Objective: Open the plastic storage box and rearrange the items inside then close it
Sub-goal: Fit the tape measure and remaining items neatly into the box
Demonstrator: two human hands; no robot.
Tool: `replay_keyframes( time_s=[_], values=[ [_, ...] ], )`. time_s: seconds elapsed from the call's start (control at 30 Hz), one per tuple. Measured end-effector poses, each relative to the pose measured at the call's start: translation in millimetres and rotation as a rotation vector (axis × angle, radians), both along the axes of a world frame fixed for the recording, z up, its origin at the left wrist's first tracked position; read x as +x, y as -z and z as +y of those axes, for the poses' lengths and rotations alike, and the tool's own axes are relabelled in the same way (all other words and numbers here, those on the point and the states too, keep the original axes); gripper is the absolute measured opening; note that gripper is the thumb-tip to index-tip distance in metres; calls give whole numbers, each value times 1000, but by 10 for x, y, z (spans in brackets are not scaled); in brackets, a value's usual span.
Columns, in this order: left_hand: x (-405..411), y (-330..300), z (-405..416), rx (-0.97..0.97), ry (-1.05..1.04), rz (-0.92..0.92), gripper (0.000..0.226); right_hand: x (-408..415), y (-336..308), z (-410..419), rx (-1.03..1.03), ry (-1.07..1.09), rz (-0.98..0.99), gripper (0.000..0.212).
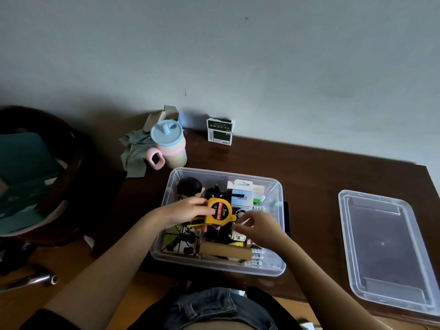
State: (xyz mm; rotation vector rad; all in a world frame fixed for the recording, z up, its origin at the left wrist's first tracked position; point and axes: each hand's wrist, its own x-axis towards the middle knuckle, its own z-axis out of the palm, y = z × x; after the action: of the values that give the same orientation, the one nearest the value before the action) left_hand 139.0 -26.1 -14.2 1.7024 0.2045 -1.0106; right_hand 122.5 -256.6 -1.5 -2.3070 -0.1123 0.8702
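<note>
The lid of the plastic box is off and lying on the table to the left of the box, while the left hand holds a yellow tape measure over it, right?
Not quite. The head view shows the lid lying to the right of the box, not left. The left hand does hold the yellow tape measure over it.

It looks like a home: a child's spouted cup (169, 144) stands on a dark wooden table (309, 167) beside a plain wall (262, 55).

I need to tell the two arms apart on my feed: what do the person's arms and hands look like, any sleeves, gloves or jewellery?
Both forearms are bare. The left hand and right hand wear no gloves, and no rings, watch or bracelet show. The only sleeve in view is a dark one at the left upper arm, by the picture's lower edge. The fingers are slightly blurred, so small details are hard to make out.
</note>
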Motion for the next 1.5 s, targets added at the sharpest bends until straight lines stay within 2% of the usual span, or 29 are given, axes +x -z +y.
replay_keyframes(
  time_s=[0.13, 0.23, 0.33, 0.43, 0.5, 0.57, 0.63, 0.7, 0.8, 0.87, 1.0, 1.07, 1.23, 1.4, 1.5],
  values=[
    [-43, -116, -45, -239, -80, 53, 28, 40, -130, -26, 449, 194, 287, 19],
    [-49, -178, -97, -310, -74, 66, 38, 7, -159, -77, 547, 263, 246, 15],
    [-44, -199, -160, -376, -22, 91, 42, -7, -168, -137, 554, 272, 217, 16],
    [-29, -198, -247, -415, -105, 127, 37, 48, -205, -220, 455, 353, 122, 11],
    [4, -171, -271, -356, -205, 93, 35, 119, -245, -295, 411, 468, 23, 12],
    [24, -153, -261, -317, -213, 47, 33, 186, -295, -362, 343, 516, -115, 14],
    [26, -150, -236, -273, -169, 10, 30, 252, -332, -409, 150, 433, -295, 16],
    [21, -139, -223, -229, -136, -12, 28, 313, -365, -414, -111, 261, -401, 18],
    [4, -127, -228, -188, -118, -19, 30, 396, -355, -322, -437, 25, -352, 16],
    [-5, -126, -224, -172, -101, -16, 30, 425, -286, -206, -577, -119, -275, 14],
    [-23, -148, -215, -155, -70, -21, 30, 453, -157, -40, -682, -197, -142, 10],
    [-20, -154, -210, -150, -71, -24, 30, 471, -111, 23, -726, -184, -142, 22],
    [-6, -139, -199, -129, -54, -31, 30, 501, -66, 92, -767, -144, -206, 31],
    [-5, -103, -180, -128, -47, -34, 29, 594, -216, -11, -753, -50, -287, 22],
    [1, -86, -193, -122, -37, -30, 29, 563, -216, -21, -757, -158, -363, 30]
  ],
)
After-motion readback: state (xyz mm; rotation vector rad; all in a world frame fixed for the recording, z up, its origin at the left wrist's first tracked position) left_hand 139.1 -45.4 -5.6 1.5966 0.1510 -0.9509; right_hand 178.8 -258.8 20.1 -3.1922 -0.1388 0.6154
